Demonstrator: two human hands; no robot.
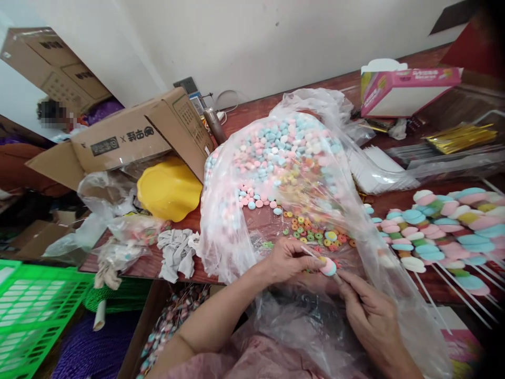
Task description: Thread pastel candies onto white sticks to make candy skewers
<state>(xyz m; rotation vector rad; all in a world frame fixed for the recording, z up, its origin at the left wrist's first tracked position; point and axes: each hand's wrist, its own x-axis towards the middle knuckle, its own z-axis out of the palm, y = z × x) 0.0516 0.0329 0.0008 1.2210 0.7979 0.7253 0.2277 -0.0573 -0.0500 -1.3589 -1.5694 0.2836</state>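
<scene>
In my left hand point(284, 260) a thin white stick is pinched between thumb and fingers. A pink-and-blue candy point(328, 267) sits on that stick, with a bit of yellow beside it. My right hand point(366, 302) is closed at the candy's other side, its fingertips pinching the end of the candy stick. Just beyond lie loose ring candies point(305, 227) in green, yellow and orange. A heap of pink, blue and white round candies point(272, 145) rests in a large clear plastic bag point(224, 210) spread open before me.
Finished-looking candy skewers point(445, 226) are piled on the right. Behind them lie white sticks point(381, 168), gold ties point(460, 138) and a pink box point(410, 89). On the left are a cardboard box point(126, 139), a yellow bowl-like item point(169, 189), grey gloves point(177, 252) and a green crate point(39, 310). Another person is far left.
</scene>
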